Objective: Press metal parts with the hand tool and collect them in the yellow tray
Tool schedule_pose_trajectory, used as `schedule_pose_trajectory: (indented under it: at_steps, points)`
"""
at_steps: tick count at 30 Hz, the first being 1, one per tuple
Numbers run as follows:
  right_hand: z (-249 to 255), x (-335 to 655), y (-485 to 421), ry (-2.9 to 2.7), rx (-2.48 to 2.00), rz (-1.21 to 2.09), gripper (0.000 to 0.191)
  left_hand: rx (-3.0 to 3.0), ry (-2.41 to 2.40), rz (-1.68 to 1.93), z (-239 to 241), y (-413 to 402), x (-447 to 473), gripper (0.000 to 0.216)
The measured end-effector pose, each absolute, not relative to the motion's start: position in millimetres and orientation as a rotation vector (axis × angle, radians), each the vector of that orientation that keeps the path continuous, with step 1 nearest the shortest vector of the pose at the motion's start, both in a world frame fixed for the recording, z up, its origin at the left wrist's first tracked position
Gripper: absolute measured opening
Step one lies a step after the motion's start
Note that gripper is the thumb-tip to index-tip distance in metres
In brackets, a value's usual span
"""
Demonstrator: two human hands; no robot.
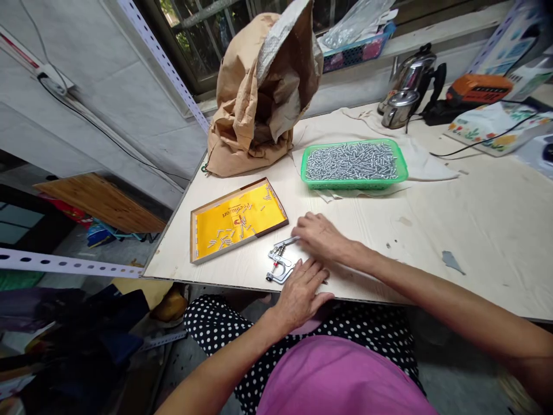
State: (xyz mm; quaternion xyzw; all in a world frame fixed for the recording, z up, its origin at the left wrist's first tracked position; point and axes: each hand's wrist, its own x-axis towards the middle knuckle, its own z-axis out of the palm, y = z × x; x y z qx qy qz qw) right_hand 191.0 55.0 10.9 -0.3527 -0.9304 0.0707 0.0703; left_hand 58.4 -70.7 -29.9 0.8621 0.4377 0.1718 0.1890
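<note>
Near the front edge of the table lies a pair of metal snap-press pliers (281, 266) with a C-shaped jaw, a spring and a red tip. My left hand (303, 288) lies over its lower right part, fingers stretched out flat and thumb apart. My right hand (318, 233) is just above, fingers curled and a little blurred at the end of the upper handle; what is in them is hidden. To the left sits a shallow cardboard tray (283, 216) with a yellow bottom, scattered with small metal pins (224, 239).
Behind my hands, a green plastic basket (404, 167) is full of similar metal pieces. A large brown paper sack (242, 86) stands at the back left. Kettles (410, 75), an orange-and-black device (479, 89) and a tissue box (488, 127) occupy the back right.
</note>
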Motion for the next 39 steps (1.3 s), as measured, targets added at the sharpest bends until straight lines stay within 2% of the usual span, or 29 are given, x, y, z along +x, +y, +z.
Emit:
schedule_pose_trajectory:
  at_steps: [4,8,11,17,20,23,26,29,31,34,39]
  points:
    - [11,146,29,-2.969,-0.536,0.175,0.011,2.319,1.261,0.411,-31,-73,59,0.047]
    - [-5,119,24,-2.983,-0.331,0.093,0.013,2.291,1.269,0.38,-35,-73,58,0.05]
    - [-9,106,24,-2.875,-0.267,0.176,0.011,2.281,1.266,0.393,-37,-74,59,0.048]
    - [34,117,44,-2.324,-0.525,0.371,0.018,2.409,1.175,0.508,-27,-74,49,0.043]
    - [66,163,84,-2.121,-0.71,0.211,0.016,2.478,1.348,0.703,-10,-64,21,0.03]
    - [83,221,132,-2.023,-1.017,-0.001,0.012,2.342,1.823,0.821,8,-39,-22,0.024]
    - [81,262,161,-1.987,-1.243,-0.167,0.016,2.234,2.15,0.616,20,-8,-61,0.018]
    - [67,271,153,-2.015,-1.284,-0.221,0.026,2.317,2.091,0.34,23,21,-82,0.017]
    - [55,262,130,-2.101,-1.213,-0.131,0.027,2.455,1.899,0.133,24,36,-87,0.019]
    - [35,238,81,-2.28,-1.039,0.181,0.025,2.61,1.617,-0.111,25,54,-89,0.019]
    - [6,210,10,-2.482,-0.948,0.565,0.021,2.637,1.481,-0.196,28,68,-88,0.022]
